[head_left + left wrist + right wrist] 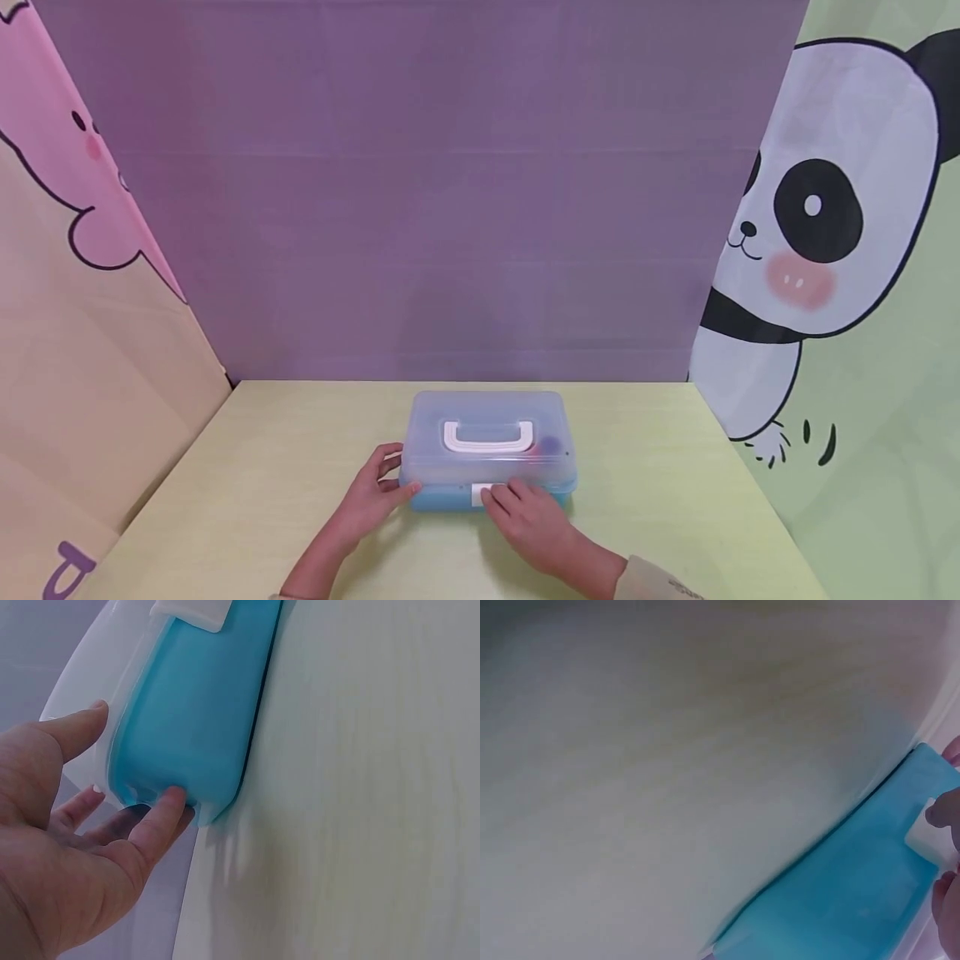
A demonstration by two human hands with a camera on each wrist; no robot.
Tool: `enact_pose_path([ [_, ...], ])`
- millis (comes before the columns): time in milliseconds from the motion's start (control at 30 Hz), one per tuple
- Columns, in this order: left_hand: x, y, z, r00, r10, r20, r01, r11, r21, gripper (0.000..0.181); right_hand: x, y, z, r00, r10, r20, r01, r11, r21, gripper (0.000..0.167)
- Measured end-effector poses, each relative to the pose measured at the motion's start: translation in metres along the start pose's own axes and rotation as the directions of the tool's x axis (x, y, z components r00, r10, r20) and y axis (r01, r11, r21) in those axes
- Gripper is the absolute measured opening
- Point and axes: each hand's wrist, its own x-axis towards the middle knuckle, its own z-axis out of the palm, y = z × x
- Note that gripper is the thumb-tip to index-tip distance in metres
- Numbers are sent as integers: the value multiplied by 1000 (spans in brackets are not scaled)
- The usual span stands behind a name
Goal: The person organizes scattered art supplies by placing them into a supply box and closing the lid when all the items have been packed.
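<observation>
A plastic storage box point(442, 498) with a blue base and a translucent lid point(487, 408) stands on the table, its lid down. A white handle point(487, 447) lies folded flat on top. My left hand point(381, 492) holds the box's left end, thumb at the front corner and fingers along the side; the left wrist view shows fingertips point(174, 796) against the blue base. At the front, my right hand point(531, 525) has its fingers bent at the white latch point(477, 495) and pinches it. The right fingers partly cover the latch in the right wrist view.
The pale yellow table point(652, 500) extends around the box. Behind it hangs a purple cloth point(450, 183). Printed panels stand at the sides, one with a panda point(832, 192), one with a pink figure point(105, 183). Blurred red and purple colours show through the lid.
</observation>
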Motion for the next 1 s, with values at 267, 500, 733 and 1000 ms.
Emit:
enact_pose_path([
  [267, 3, -4, -1, 1000, -12, 8, 12, 1000, -9, 61, 2, -8, -3, 992, 123, 30, -125, 989, 75, 24],
  [500, 1, 2, -2, 1000, -16, 21, 17, 999, -36, 64, 8, -14, -13, 949, 253, 187, -280, 950, 140, 48],
  [733, 2, 0, -3, 1000, -2, -2, 2, 998, 67, 65, 18, -17, -29, 867, 334, 369, -433, 872, 227, 47],
  [1000, -2, -5, 0, 999, 33, -24, -26, 967, 254, 70, 29, -10, -47, 780, 379, 498, -567, 764, 308, 39],
])
